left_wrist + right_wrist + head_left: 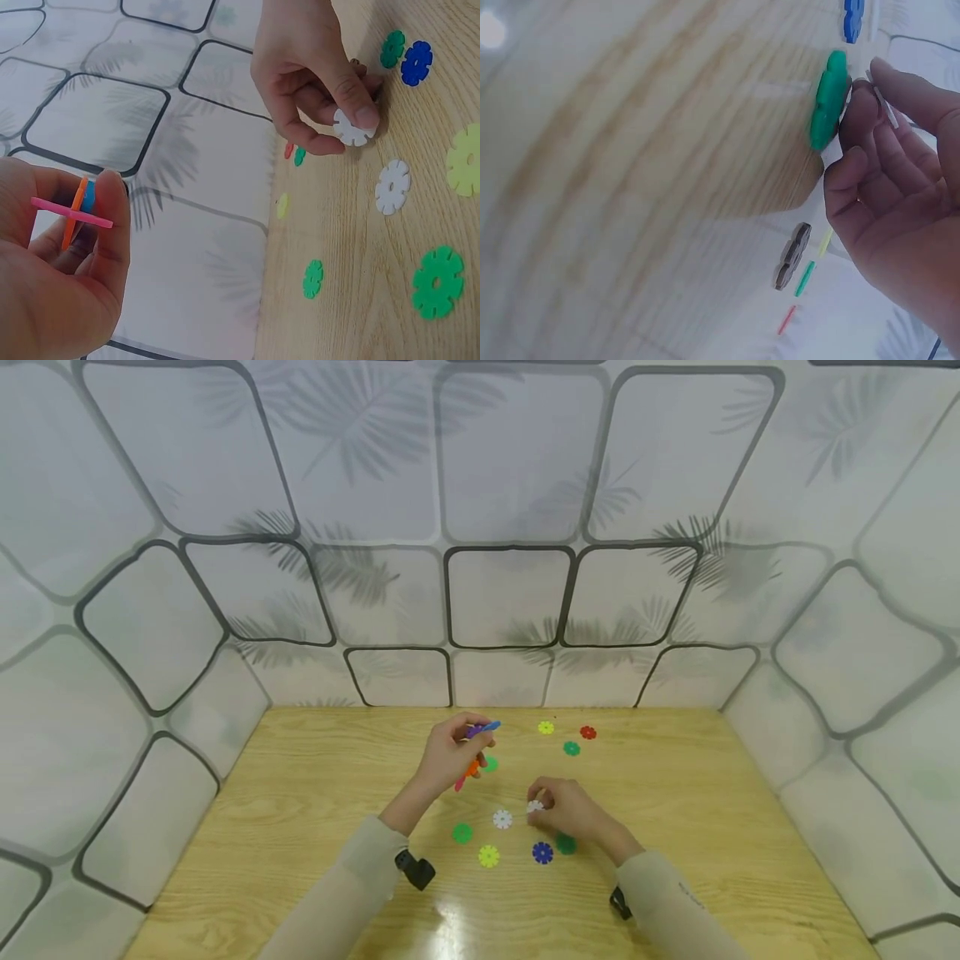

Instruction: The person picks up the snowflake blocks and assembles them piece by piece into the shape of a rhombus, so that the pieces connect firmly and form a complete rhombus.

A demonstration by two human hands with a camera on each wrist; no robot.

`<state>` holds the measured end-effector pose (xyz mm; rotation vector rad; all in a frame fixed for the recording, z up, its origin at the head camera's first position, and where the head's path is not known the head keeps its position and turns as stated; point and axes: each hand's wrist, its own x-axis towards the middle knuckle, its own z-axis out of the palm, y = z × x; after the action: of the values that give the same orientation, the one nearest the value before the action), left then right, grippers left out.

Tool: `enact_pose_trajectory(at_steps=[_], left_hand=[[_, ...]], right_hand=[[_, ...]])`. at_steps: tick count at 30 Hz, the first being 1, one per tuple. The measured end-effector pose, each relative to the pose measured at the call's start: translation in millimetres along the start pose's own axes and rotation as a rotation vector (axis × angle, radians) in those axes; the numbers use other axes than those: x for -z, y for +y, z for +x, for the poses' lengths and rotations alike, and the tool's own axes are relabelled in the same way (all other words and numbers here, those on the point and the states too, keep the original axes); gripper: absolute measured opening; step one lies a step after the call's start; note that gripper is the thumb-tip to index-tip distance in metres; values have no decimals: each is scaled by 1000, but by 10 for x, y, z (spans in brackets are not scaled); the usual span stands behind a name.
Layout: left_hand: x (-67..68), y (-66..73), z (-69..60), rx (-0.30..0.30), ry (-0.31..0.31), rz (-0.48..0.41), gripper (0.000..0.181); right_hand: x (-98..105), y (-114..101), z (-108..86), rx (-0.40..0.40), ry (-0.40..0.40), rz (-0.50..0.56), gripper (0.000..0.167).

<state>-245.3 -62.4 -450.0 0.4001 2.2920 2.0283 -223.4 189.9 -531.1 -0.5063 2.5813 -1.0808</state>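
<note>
My left hand (447, 756) holds a small cluster of joined flower-shaped discs above the table; a pink disc (91, 217), an orange disc (71, 222) and a blue one (88, 198) show between the fingers, and a purple disc (475, 731) in the head view. The right hand (572, 811) pinches a white notched disc (352, 129) between thumb and finger, just over the table. Another white disc (502, 819) lies flat to its left. Beside the right hand are a dark green disc (566, 843) and a dark blue disc (542, 852).
On the wooden table (300, 777) lie a green disc (462, 833) and a yellow-green disc (489, 857) nearer the front. Farther back are a yellow disc (546, 727), a red disc (588, 732) and a green disc (572, 748). Patterned panels (510, 602) stand around the table.
</note>
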Motion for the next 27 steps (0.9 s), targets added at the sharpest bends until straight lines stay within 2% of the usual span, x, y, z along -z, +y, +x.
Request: enact_pose_trajectory(at_steps=[5,9,15,22,27], left_hand=[[-1,10,-8,-1,-4,3,23],[-7,-2,-6,7,-4,7,23],[-14,-12,-2,17,4,13,23],[-13,7,-13,13,-20,6,25],[-14,8,-13,18,-23,13,26]], right_hand=[[60,-14,26,-15,-3,77,25],[134,-41,40,19,9,138,23],[240,-79,60,60,52,153,24],[369,-196,45,80,89,186,27],[432,-253,41,89,156,221,22]])
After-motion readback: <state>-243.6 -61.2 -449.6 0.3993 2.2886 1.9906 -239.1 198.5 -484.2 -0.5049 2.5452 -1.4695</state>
